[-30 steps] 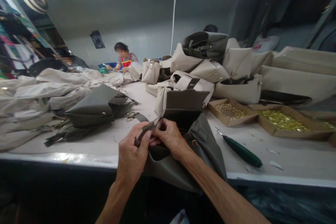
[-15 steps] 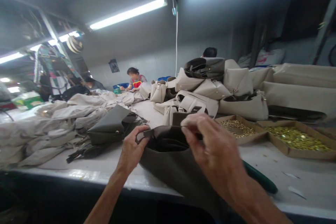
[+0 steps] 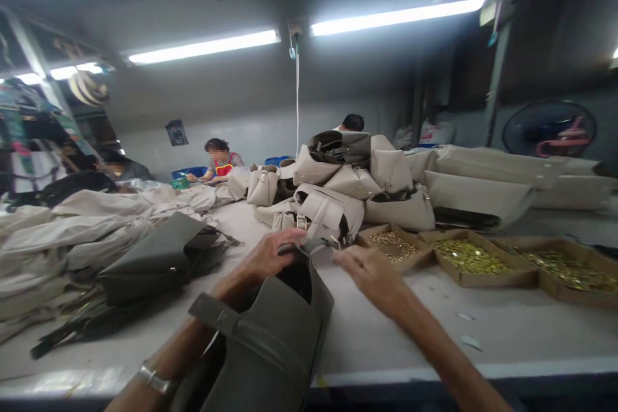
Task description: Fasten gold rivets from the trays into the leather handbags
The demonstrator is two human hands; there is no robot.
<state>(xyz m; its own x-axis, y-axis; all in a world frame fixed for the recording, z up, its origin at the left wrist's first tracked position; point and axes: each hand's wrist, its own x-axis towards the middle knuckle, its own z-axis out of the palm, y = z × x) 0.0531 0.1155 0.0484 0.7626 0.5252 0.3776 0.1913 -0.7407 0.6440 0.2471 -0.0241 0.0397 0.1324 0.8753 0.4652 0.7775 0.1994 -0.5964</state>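
Head view shows a bag (image 3: 275,347) tilted at the near edge of the table (image 3: 381,341): smooth, dark grey-green, its mouth gaping, a broad band (image 3: 265,338) across its face, and a small metal fitting (image 3: 222,317) near the band's end. The left hand (image 3: 270,256) curls closely over the bag's upper rim, gripping it. By that rim a strap (image 3: 315,244) ends in a buckle (image 3: 335,243); the right hand (image 3: 369,268) has its fingertips drawn together just beside it, and whether they hold it I cannot tell. Left of the bag lies a second bag (image 3: 145,257), also grey-green; beyond it, pale bags (image 3: 398,210); to its right, trays (image 3: 487,280) of gold pieces (image 3: 470,257).
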